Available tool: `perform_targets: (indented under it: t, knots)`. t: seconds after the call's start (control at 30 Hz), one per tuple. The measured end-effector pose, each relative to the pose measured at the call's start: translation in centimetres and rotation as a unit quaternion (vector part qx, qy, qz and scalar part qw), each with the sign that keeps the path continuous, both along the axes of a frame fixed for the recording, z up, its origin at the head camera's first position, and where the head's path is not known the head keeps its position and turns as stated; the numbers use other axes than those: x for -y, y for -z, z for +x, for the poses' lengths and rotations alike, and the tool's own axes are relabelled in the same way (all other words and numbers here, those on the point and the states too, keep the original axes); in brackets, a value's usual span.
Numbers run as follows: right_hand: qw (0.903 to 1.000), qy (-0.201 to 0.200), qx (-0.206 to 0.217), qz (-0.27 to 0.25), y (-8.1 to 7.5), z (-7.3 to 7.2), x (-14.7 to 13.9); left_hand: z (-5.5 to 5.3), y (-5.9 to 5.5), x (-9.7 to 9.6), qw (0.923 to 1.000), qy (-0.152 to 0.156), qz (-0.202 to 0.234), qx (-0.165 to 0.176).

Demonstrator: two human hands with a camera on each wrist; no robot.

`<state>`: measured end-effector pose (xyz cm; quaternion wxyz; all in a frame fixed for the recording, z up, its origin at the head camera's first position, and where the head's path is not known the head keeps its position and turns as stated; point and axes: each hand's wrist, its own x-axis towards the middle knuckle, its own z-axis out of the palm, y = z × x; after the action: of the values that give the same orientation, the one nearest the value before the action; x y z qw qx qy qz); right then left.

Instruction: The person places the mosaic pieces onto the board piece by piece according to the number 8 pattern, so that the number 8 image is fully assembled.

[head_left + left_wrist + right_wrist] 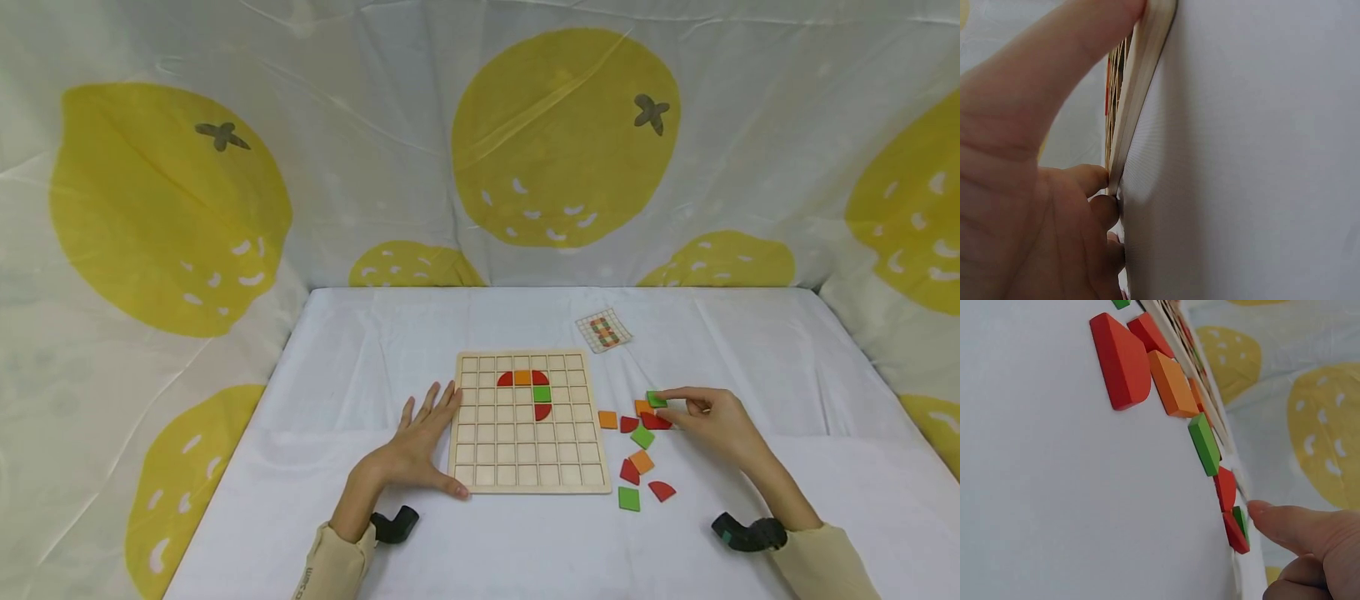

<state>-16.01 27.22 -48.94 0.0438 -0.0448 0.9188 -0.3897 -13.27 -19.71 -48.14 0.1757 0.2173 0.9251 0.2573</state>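
A square wooden grid board lies on the table. Toward its upper middle sit red quarter-round tiles, an orange square tile and a green square tile. My left hand is spread at the board's left side, fingertips at the left edge and thumb at the near corner. Right of the board, my right hand reaches into loose tiles. Its straight index finger touches a green tile, while the thumb is close to a red tile. In the right wrist view the other fingers are curled.
Several more tiles lie scattered right of the board, including an orange square, a green square and a red quarter-round. A small pattern card rests behind them. Lemon-printed cloth walls the table's back and sides.
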Motion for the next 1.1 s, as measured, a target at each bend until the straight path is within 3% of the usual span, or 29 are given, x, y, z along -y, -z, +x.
perform_targets:
  t: [0.53, 0.93, 1.1]
  knots:
    - [0.9985, -0.038, -0.022, -0.033, 1.0, -0.4, 0.4, 0.0, 0.2, 0.0, 1.0, -0.003, 0.004, -0.001]
    - [0.9989, -0.031, 0.032, -0.015, 0.9, -0.7, 0.7, -0.1, 0.2, -0.1, 1.0, -0.003, 0.002, 0.002]
    - [0.9995, -0.03, 0.005, 0.002, 1.1, -0.8, 1.3, -0.1, 0.2, -0.1, 1.0, -0.003, 0.002, 0.003]
